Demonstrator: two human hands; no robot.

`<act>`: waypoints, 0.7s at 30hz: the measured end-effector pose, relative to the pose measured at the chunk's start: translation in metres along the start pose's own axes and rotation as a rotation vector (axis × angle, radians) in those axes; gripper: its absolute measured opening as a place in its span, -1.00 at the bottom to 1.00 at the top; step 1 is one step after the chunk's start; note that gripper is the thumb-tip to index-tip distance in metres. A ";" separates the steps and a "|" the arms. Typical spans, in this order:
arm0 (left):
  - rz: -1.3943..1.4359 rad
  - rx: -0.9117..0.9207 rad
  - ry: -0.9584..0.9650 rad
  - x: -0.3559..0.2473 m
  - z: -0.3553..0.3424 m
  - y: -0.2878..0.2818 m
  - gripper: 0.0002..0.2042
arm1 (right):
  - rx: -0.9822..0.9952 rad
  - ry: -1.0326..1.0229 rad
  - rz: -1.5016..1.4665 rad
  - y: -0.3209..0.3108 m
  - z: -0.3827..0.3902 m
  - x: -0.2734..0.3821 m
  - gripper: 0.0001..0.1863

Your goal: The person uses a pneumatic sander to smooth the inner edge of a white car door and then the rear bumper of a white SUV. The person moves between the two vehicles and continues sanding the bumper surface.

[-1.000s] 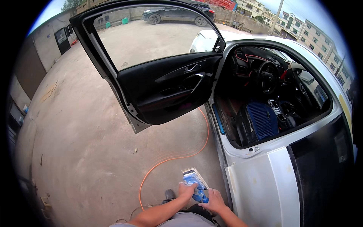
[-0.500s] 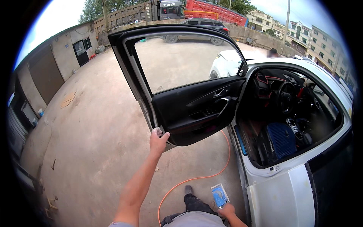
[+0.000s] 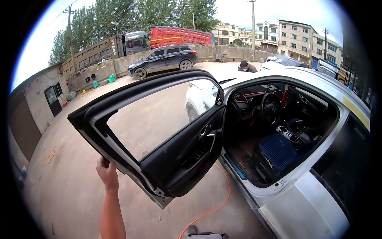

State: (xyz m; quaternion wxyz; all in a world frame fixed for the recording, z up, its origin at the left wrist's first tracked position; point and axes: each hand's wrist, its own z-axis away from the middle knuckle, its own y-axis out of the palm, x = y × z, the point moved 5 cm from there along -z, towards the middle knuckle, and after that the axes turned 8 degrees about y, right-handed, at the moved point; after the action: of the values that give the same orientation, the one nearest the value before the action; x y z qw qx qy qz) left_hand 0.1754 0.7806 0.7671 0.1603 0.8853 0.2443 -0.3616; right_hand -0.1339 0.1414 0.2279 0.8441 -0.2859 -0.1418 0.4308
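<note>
The front door point(image 3: 181, 159) of a white car point(image 3: 292, 199) stands swung open, its black inner panel and window frame facing me. At the door's rear edge, below the window line, my left hand point(image 3: 107, 175) is closed around the rim, its fingertips partly hidden behind the edge. My right hand is out of the picture. Past the door opening lie a steering wheel point(image 3: 270, 108) and a seat with a blue ribbed cover point(image 3: 277, 151).
An orange hose point(image 3: 213, 212) runs over the concrete ground beneath the door. Beyond the car's front, a person in a dark cap point(image 3: 244, 64) bends low. A dark SUV point(image 3: 163, 59) is parked by the wall, and flat cardboard point(image 3: 49, 156) lies at left.
My left hand has shifted from the door's lower corner up along its rear edge. My view has tilted upward; the right hand and the blue flat-padded sanding tool it held have left the picture.
</note>
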 end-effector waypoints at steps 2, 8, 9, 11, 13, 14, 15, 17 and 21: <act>0.024 0.100 0.036 -0.062 0.050 0.040 -0.83 | -0.036 -0.008 -0.042 -0.018 0.007 0.015 -0.25; 0.390 0.759 0.150 -0.172 0.181 0.114 -0.62 | -0.098 -0.048 -0.074 -0.053 0.025 0.088 -0.24; 0.501 0.919 0.508 -0.176 0.184 0.127 -0.70 | -0.097 -0.057 -0.071 -0.053 0.031 0.099 -0.23; 0.433 1.134 0.538 -0.133 0.193 0.147 -0.68 | -0.115 -0.077 -0.072 -0.070 0.034 0.117 -0.23; 0.197 1.143 0.533 -0.079 0.181 0.158 -0.71 | -0.084 0.002 -0.085 -0.059 0.039 0.109 -0.22; 0.060 1.215 0.420 -0.040 0.176 0.155 -0.69 | -0.076 0.020 -0.088 -0.051 0.041 0.110 -0.22; -0.089 1.281 0.254 -0.002 0.170 0.139 -0.67 | -0.063 0.021 -0.077 -0.048 0.040 0.120 -0.22; -0.308 1.388 -0.030 0.076 0.172 0.092 -0.62 | -0.030 0.034 -0.065 -0.035 0.031 0.135 -0.22; -0.480 1.388 -0.218 0.232 0.214 -0.055 -0.61 | 0.026 0.062 -0.028 -0.010 0.024 0.166 -0.21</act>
State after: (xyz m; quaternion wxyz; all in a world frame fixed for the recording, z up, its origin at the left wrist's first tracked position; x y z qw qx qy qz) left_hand 0.1687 0.8006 0.4473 -0.4961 0.6645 0.1289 -0.5438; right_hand -0.0413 0.2798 0.2518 0.8578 -0.2860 -0.1137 0.4116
